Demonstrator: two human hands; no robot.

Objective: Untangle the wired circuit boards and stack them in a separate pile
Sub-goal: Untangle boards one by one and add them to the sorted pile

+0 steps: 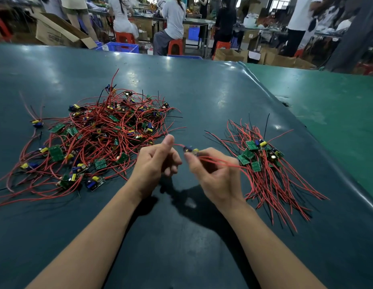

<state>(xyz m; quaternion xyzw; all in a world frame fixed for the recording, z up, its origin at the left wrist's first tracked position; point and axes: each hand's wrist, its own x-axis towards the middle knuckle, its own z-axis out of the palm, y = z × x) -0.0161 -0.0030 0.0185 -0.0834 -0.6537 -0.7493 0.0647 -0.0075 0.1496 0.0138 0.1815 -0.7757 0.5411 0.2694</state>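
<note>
A big tangled heap point(102, 138) of small green circuit boards with red and black wires covers the left of the dark green table point(202, 97). A smaller, tidier pile point(262, 161) of boards with their wires trailing toward me lies at the right. Between the two, above the table, my right hand point(210, 174) pinches one small board point(190, 150) with blue and yellow parts; its red wires run right, across the pile. My left hand point(156, 161) pinches a red wire point(178, 145) that leads to that board, thumb up.
The table's far edge runs along the top, and a lighter green surface point(327, 105) adjoins it at the right. Beyond it several people sit on red stools point(175, 46) among cardboard boxes point(56, 32) and a blue crate point(123, 46).
</note>
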